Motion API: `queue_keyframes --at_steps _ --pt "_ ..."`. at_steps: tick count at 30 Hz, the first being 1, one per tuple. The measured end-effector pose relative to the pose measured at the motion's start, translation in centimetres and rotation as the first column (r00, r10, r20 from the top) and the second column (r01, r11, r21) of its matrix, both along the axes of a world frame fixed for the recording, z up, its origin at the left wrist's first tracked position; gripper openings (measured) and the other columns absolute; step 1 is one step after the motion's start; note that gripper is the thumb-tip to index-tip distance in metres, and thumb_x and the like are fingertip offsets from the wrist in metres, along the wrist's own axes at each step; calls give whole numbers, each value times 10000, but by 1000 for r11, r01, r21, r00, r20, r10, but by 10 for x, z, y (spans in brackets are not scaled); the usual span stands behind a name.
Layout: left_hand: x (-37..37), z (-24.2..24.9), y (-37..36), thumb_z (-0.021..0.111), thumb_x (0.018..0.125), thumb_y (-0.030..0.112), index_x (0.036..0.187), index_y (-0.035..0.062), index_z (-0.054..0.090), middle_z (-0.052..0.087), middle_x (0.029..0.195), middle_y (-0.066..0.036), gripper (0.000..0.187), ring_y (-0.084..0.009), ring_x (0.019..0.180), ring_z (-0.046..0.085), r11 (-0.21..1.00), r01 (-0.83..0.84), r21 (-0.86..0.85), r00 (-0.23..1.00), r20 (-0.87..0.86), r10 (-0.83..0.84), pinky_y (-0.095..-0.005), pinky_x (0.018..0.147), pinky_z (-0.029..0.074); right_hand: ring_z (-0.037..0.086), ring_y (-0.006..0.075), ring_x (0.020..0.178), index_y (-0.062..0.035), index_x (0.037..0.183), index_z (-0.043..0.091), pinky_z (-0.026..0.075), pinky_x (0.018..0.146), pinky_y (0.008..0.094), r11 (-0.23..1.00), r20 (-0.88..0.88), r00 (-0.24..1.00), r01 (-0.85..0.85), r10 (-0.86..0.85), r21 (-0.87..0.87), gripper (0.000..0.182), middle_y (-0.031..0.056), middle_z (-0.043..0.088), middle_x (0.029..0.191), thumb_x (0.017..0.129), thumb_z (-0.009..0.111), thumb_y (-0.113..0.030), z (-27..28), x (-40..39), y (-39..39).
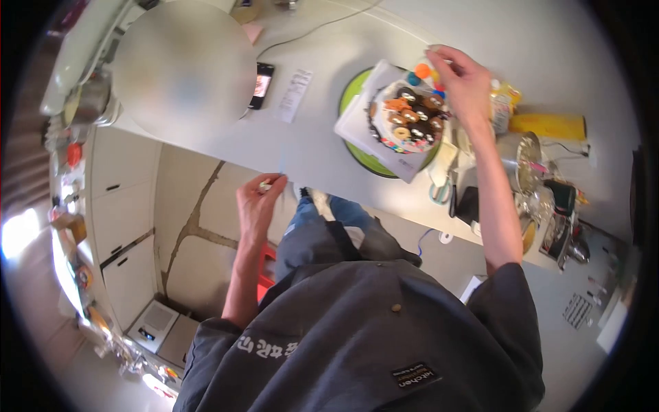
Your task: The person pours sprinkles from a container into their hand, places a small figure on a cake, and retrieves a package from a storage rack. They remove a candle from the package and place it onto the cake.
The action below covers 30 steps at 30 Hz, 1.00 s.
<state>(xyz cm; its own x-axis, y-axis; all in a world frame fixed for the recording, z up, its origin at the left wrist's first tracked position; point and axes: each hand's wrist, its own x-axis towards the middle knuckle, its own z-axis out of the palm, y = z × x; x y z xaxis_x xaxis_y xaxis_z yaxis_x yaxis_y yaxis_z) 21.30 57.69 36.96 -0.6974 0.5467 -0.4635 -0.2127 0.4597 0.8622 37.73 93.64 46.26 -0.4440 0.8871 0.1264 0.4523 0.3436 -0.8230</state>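
A round white cake (pixel 410 141) with dark brown cookies on top and dark trim round its edge sits on a white square board (pixel 351 122) over a green turntable (pixel 351 151). Orange, teal and yellow balls (pixel 422 71) stand along its far edge. My right hand (pixel 467 86) reaches over that far side, thumb and fingertips pinched together just beyond the balls. Low at the table's front edge, my left hand (pixel 257 202) is closed in a pinch, with a small whitish bit showing at the fingers. I cannot tell what either hand holds.
A phone (pixel 261 86) and a paper strip with writing (pixel 294 96) lie left of the cake. Scissors (pixel 440 192), a dark-handled tool (pixel 453 199) and a yellow box (pixel 548 126) are on the right. A blurred round shape (pixel 184 69) covers the upper left.
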Motion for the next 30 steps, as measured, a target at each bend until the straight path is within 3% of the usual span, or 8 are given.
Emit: queue_keyframes --at_steps 8,22,30 --pt "-2 22 7 783 872 168 1014 -63 746 714 849 -45 274 -83 758 584 995 39 -97 999 15 -38 -234 685 438 508 59 564 -90 1074 789 422 528 254 999 39 999 -18 19 -32 241 2 628 646 896 771 -251 5 0 -6" --pt "-4 16 5 793 872 191 1017 -65 743 718 854 -57 298 -92 761 589 998 38 -59 999 -3 -38 -239 685 438 488 63 561 -108 1057 791 417 532 253 999 41 998 -48 48 14 215 8 602 625 900 770 -254 14 0 -16" --pt "-3 13 4 790 876 194 1017 -60 747 717 856 -58 293 -92 762 588 998 28 -59 1000 2 -27 -242 683 438 542 80 623 -83 1056 782 483 592 264 996 40 995 -92 92 8 218 15 747 828 893 776 -228 9 0 -20"
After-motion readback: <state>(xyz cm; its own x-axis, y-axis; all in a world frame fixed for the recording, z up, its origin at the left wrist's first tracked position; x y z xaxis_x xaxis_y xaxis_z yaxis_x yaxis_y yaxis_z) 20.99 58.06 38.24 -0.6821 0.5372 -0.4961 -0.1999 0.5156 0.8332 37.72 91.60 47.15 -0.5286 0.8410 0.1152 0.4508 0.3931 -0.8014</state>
